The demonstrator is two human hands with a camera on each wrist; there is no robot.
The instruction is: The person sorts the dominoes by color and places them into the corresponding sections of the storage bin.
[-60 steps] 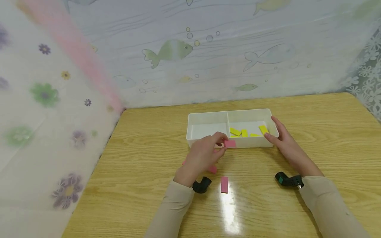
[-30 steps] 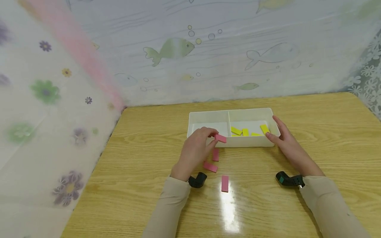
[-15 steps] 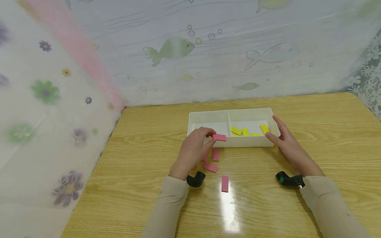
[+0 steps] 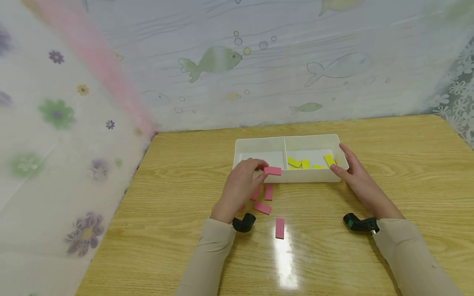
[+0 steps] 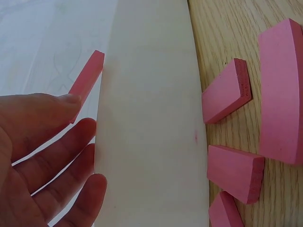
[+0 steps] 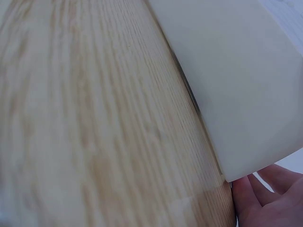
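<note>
My left hand (image 4: pixel 237 187) pinches a pink rectangular block (image 4: pixel 273 171) between thumb and fingers, at the front rim of a white two-compartment box (image 4: pixel 303 177). The left wrist view shows the block (image 5: pixel 87 85) under the thumb, beside the box wall (image 5: pixel 149 113). With my right hand (image 4: pixel 357 185) I grip the right end of the box, thumb at its front corner. In the right compartment lie several yellow blocks (image 4: pixel 305 164). More pink blocks (image 4: pixel 262 208) lie on the table before the box, some partly hidden by my left hand.
One pink block (image 4: pixel 279 228) lies apart, nearer to me. The wooden table (image 4: pixel 166 197) meets a wall sheet with fish drawings (image 4: pixel 218 59) at the back and a flowered sheet (image 4: pixel 55 164) at the left. Each wrist wears a black camera strap (image 4: pixel 357 224).
My left hand has shifted left and slightly back with the pink block, which has turned a little, uncovering pink blocks on the table. In the last half second it barely moves. My right hand keeps its grip.
</note>
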